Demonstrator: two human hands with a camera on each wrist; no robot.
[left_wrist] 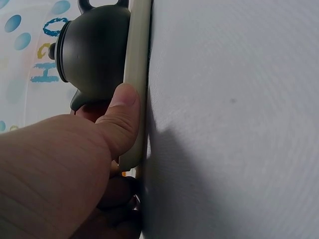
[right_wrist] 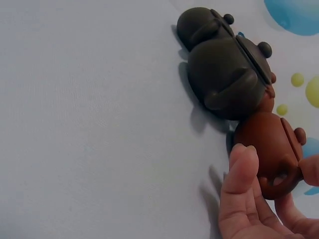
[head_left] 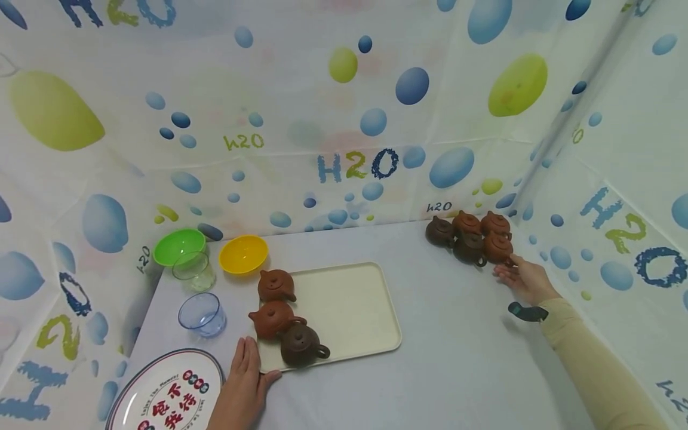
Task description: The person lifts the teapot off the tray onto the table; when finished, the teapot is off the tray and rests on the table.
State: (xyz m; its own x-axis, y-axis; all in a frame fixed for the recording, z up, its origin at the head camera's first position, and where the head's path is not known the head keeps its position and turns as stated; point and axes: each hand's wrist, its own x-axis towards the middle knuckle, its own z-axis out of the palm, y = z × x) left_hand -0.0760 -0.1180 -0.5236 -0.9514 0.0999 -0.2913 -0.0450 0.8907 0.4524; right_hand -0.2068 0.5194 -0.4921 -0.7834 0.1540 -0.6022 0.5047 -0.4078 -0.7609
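One white tabletop [head_left: 451, 334] bears the cream tray [head_left: 344, 310]. My left hand [head_left: 239, 385] rests at the tray's near left corner, fingers straight, thumb apart along the front edge. My right hand [head_left: 529, 282], fingers loosely curved, is at a reddish teapot [head_left: 497, 246], far right, beside four other teapots [head_left: 469, 247]; I touch its handle [right_wrist: 286, 192], but whether I grip it, I cannot tell.
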